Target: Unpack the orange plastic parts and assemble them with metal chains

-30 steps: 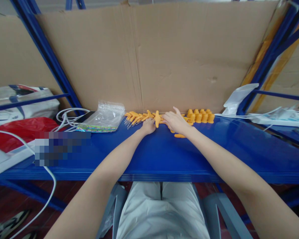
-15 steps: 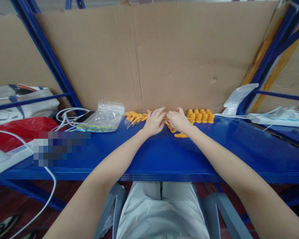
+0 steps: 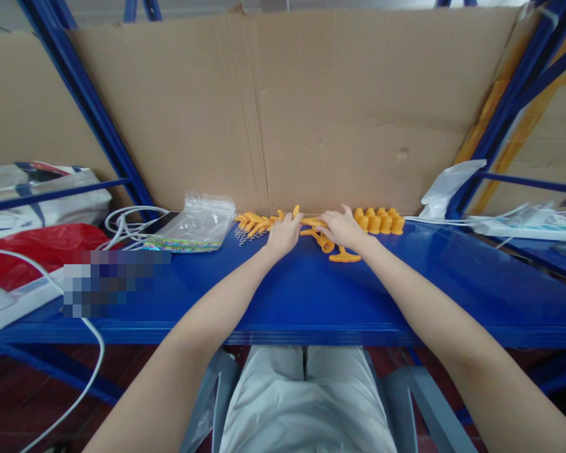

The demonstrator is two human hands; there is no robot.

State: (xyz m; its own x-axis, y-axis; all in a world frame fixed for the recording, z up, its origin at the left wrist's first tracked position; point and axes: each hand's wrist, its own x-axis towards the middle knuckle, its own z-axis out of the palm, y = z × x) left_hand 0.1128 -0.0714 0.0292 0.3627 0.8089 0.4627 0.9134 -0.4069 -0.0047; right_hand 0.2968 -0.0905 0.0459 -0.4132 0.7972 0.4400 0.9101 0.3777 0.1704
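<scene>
Both my arms reach across a blue shelf (image 3: 287, 296) to a scatter of small orange plastic pieces at its back. My left hand (image 3: 283, 233) is curled with its fingers on an orange piece (image 3: 295, 211) that sticks up above them. My right hand (image 3: 342, 228) lies beside it, fingers bent over other loose orange pieces (image 3: 314, 222). One T-shaped orange piece (image 3: 344, 257) lies just in front of my right wrist. A row of orange pieces (image 3: 255, 221) lies left of my left hand, with small metal chains (image 3: 241, 234). Upright orange caps (image 3: 380, 220) stand in a cluster to the right.
A clear zip bag (image 3: 202, 217) lies left of the pieces, with white cables (image 3: 127, 221) and a red bag (image 3: 38, 248) further left. Cardboard (image 3: 283, 107) backs the shelf. A white bag (image 3: 448, 185) and white cables (image 3: 523, 221) lie at the right.
My left hand went from pinching a piece, to spread fingers, to curled on an upright piece. My right hand drew in slightly. The T-shaped piece shows more plainly in front of my right wrist.
</scene>
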